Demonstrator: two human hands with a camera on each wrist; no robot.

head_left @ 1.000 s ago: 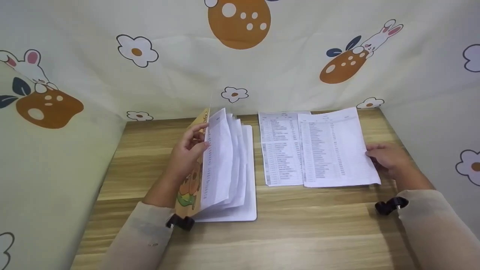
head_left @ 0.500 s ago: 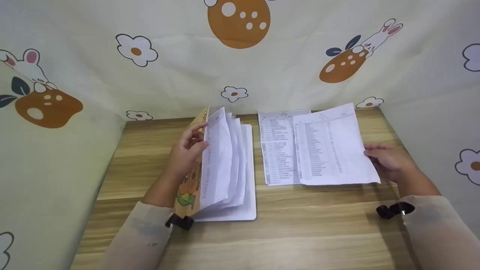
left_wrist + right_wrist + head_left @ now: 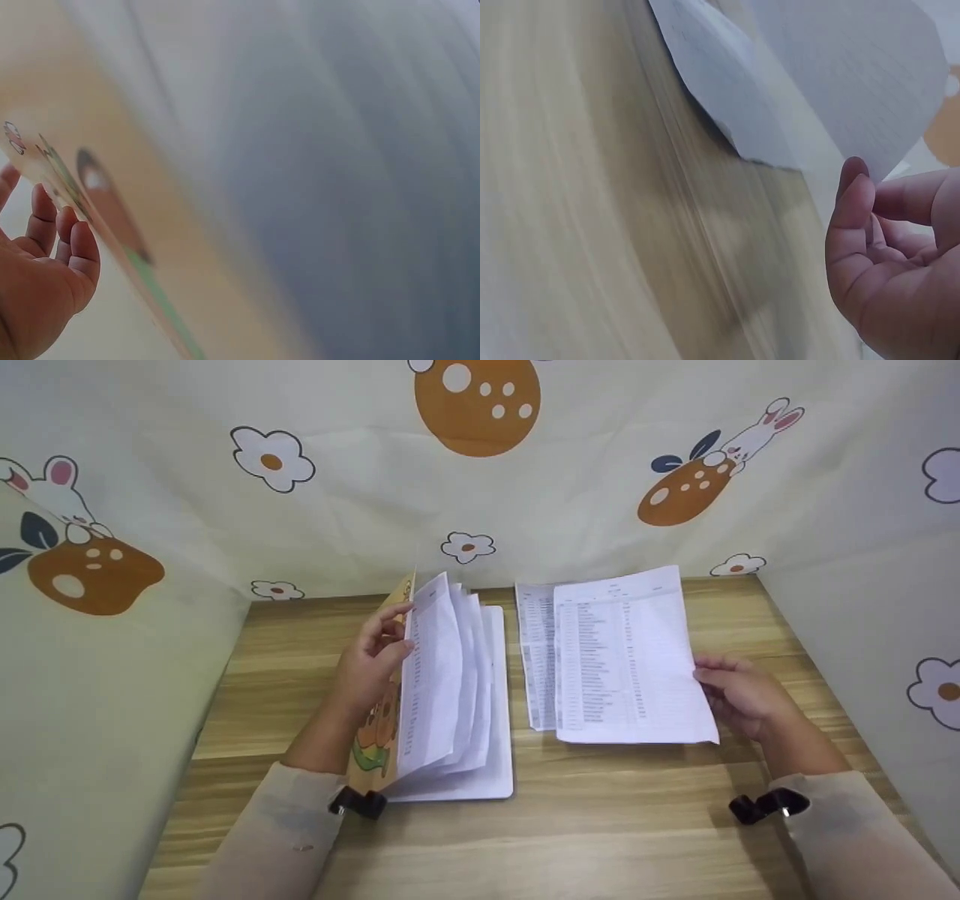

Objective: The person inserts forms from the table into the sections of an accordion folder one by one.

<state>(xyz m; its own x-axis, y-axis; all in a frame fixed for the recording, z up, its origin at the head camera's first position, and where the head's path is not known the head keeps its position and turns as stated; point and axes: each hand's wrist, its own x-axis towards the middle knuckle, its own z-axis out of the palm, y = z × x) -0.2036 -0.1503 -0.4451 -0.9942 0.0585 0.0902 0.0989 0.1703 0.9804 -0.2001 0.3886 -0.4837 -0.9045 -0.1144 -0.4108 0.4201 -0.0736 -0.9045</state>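
The right hand's (image 3: 742,697) fingers pinch the edge of the printed sheet (image 3: 619,667), which I see has shifted left, covering more of the lower sheet (image 3: 536,675) and nearing the booklet (image 3: 433,682) on the table (image 3: 600,840). The left hand's (image 3: 365,667) half-curled fingers hold the booklet's cover up; the print is too small for me to read.

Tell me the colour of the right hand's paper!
White paper with dark print, clearest in head view.
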